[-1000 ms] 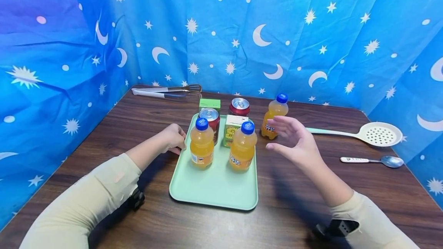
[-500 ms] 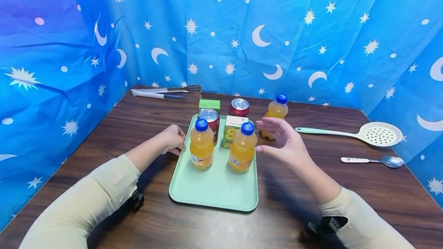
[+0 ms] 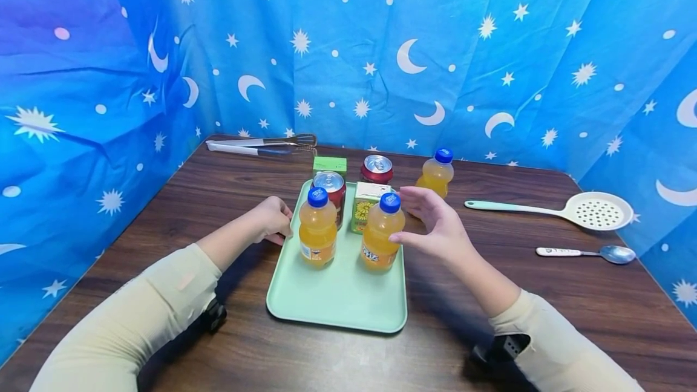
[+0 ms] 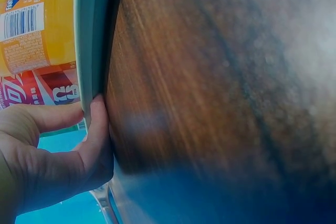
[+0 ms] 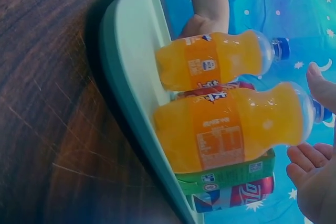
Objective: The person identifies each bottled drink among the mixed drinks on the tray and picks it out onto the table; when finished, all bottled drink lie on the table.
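A mint-green tray (image 3: 337, 298) lies on the wooden table. My left hand (image 3: 272, 219) pinches its left rim; the left wrist view shows thumb and fingers (image 4: 97, 129) on either side of that edge. Two orange soda bottles with blue caps, a left one (image 3: 318, 231) and a right one (image 3: 383, 231), stand upright on the tray. Behind them on it are a red soda can (image 3: 329, 181) and a green drink carton (image 3: 361, 210). My right hand (image 3: 438, 225) is spread beside the right bottle, thumb and fingertips around its upper part in the right wrist view.
Beyond the tray stand a green carton (image 3: 329, 165), another red can (image 3: 377, 167) and a third orange bottle (image 3: 435, 174). A whisk and tongs-like utensil (image 3: 261, 144) lies at back left. A skimmer (image 3: 596, 210) and a spoon (image 3: 615, 254) lie right. Blue curtain (image 3: 348, 53) encloses the table.
My right hand has moved left, from in front of the third bottle to the right bottle on the tray. The left hand has stayed at the tray's rim.
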A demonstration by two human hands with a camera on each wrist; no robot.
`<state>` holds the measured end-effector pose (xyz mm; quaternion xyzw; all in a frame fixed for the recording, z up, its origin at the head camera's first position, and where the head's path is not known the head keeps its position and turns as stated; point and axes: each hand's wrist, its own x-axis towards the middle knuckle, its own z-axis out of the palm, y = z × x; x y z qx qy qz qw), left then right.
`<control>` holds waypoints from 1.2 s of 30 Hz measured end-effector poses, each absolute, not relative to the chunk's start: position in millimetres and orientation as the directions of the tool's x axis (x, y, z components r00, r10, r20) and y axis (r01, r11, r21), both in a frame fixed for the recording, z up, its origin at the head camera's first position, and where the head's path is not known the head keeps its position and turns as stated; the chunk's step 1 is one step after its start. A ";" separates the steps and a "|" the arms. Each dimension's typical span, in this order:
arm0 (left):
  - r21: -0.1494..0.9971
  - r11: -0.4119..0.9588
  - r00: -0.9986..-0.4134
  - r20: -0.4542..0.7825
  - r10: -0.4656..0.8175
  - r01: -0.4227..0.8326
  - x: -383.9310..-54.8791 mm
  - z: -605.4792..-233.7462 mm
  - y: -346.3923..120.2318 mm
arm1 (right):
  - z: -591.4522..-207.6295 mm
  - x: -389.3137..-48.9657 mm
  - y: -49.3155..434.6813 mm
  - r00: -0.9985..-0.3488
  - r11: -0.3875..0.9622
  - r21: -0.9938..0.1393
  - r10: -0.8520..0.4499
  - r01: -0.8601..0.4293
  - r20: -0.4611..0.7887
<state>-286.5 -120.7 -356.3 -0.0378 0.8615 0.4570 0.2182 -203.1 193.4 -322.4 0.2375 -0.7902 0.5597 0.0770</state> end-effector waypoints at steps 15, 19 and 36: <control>0.766 0.582 -0.901 -0.416 0.127 -0.272 -287.0 -355.6 -120.9 | -332.0 -208.2 184.7 -0.893 0.300 -0.853 -0.285 -0.428 0.348; 0.768 0.582 -0.901 -0.414 0.130 -0.269 -286.4 -356.4 -121.2 | -334.3 -209.2 183.0 -0.897 0.302 -0.858 -0.289 -0.416 0.334; 0.795 0.548 -0.904 -0.400 0.152 -0.260 -285.8 -358.2 -120.6 | -343.1 -209.6 178.4 -0.894 0.254 -0.878 -0.308 -0.407 0.325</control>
